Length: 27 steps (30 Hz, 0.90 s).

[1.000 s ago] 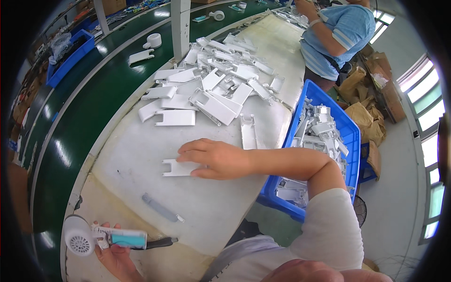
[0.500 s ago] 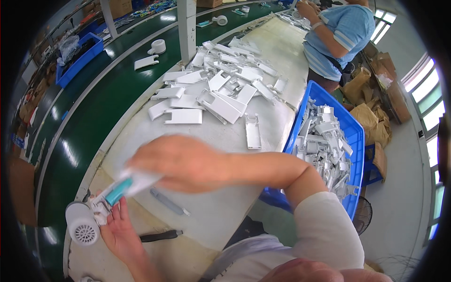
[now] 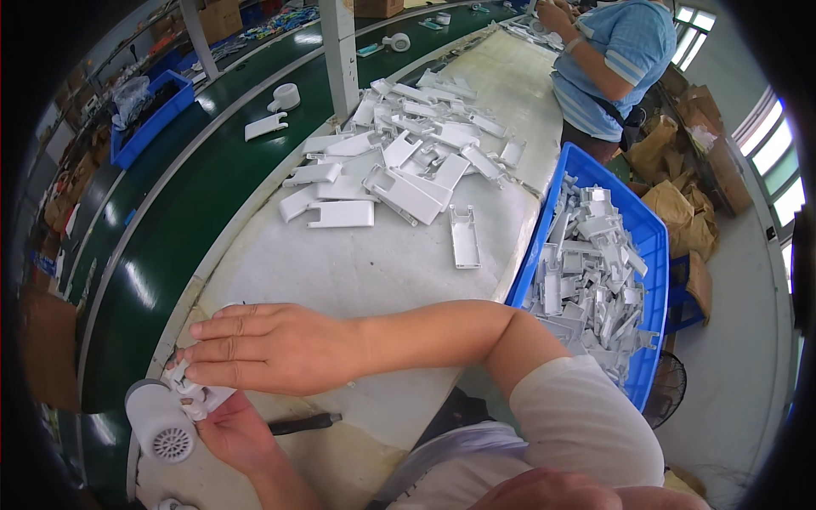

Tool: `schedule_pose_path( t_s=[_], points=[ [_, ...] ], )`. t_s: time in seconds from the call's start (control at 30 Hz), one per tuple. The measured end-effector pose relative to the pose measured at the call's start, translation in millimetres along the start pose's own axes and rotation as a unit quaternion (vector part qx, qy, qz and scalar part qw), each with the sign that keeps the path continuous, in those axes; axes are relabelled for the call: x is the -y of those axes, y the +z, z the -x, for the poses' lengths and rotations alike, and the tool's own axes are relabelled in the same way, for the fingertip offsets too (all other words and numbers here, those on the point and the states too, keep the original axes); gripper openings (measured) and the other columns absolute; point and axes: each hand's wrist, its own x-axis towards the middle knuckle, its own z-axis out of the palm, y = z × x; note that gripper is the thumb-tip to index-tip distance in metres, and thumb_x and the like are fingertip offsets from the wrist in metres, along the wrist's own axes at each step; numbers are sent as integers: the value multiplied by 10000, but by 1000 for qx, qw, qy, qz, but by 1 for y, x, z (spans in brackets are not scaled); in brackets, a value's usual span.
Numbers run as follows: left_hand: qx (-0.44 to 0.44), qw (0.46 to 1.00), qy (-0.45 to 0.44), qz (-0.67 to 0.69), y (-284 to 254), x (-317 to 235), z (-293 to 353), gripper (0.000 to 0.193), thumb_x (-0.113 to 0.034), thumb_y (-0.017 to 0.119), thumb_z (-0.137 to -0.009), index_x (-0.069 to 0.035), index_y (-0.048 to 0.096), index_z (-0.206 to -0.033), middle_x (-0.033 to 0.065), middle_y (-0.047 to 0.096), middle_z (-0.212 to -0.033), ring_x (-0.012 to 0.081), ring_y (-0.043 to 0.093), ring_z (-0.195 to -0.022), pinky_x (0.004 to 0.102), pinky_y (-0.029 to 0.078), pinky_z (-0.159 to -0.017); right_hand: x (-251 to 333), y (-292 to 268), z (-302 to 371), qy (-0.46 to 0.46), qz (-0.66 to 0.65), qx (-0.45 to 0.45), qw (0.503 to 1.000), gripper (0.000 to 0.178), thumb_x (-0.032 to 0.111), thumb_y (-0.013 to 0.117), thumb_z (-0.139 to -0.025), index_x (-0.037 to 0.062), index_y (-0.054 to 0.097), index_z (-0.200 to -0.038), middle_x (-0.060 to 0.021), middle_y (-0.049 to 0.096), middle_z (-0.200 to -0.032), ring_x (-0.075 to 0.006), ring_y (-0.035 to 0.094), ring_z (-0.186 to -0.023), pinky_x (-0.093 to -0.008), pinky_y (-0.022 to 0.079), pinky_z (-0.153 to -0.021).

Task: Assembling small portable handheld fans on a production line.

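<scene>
At lower left, the left hand (image 3: 242, 433) grips a white, round-headed plastic device (image 3: 160, 416) beneath the flat-fingered right hand (image 3: 274, 348), its grip hidden.

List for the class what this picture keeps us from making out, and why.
All in the head view:
- White round-headed device: handle end mostly hidden under the right hand.
- Left hand: fingers mostly hidden by the device and right hand.
- White piece: cut off by the lower edge.
- Co-worker's hands: too small to tell what they hold.
</scene>
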Motion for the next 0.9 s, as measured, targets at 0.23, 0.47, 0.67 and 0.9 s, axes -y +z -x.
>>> schedule_pose_path(
  t_s=[0.23, 0.47, 0.67, 0.9],
  points=[
    [-37, 994, 37, -91, 10, 9, 9, 458, -229, 411, -923, -6, 334, -1316, 112, 397, -1327, 223, 399, -1219, 350, 342, -1007, 2, 6, 6, -10, 36, 9, 999, 357, 141, 567, -783, 71, 564, -1133, -68, 512, -1244, -260, 441, -1203, -366, 389, -974],
    [5, 987, 114, -116, 26, -16, 4, 491, -301, 503, -874, -16, 375, -1254, 115, 463, -1220, 267, 435, -1177, 409, 329, -1026, -13, -17, 0, 221, -228, 85, 944, 480, 379, 652, -782, 21, 534, -1080, -128, 529, -996, -283, 530, -831, -353, 449, -716],
    [-65, 971, 155, -171, 43, -21, 9, 505, -289, 453, -900, 8, 330, -1288, 133, 427, -1267, 285, 414, -1201, 425, 314, -1042, 15, -5, 0, 308, -338, 26, 889, 378, 370, 636, -808, 17, 518, -878, -100, 473, -772, -224, 483, -694, -315, 412, -610],
    [-45, 977, 116, -170, 52, -22, 16, 528, -290, 472, -893, 37, 337, -1285, 156, 451, -1219, 289, 446, -1143, 404, 332, -1013, -5, -14, 9, 82, -149, -106, 980, 411, 400, 710, -693, 70, 482, -608, -61, 414, -595, -255, 429, -484, -328, 339, -420]
  ],
)
